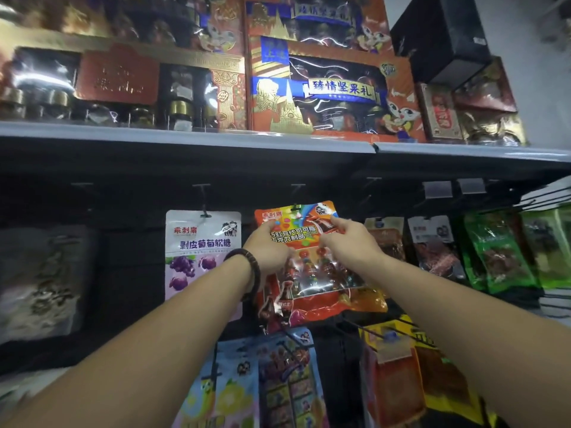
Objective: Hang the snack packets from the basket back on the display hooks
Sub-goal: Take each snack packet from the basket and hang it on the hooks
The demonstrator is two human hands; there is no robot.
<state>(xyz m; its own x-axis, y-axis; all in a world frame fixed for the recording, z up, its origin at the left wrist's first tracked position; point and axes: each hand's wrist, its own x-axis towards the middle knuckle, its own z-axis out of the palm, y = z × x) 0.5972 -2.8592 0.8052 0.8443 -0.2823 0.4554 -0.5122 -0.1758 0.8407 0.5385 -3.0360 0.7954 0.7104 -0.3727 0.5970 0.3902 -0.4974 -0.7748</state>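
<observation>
Currently in your hands: an orange snack packet [312, 282] with small cola-bottle sweets behind a clear window, held up flat against the dark display wall.
Left hand: your left hand [268, 245] grips the packet's left edge just under the top band, fingers curled onto it; a dark beaded bracelet [247, 267] sits on that wrist.
Right hand: your right hand [349, 242] pinches the front of the packet near its upper right, the forefinger stretched up toward the top corner.
Packet and hook: the hang slot at the packet's top edge is at a black display hook [296, 206]; whether it is fully threaded on, you cannot tell.
Left neighbour: a white and purple grape-sweet packet [202, 242] hangs on the next hook, just beside yours.
Right neighbours: brown snack packets, then green packets [494, 251], hang along the same row.
Below: blue packets [278, 381] and yellow-and-red packets [401, 381] hang on a lower row.
Above: a grey shelf [185, 140] carries red and gold gift boxes [333, 94].
</observation>
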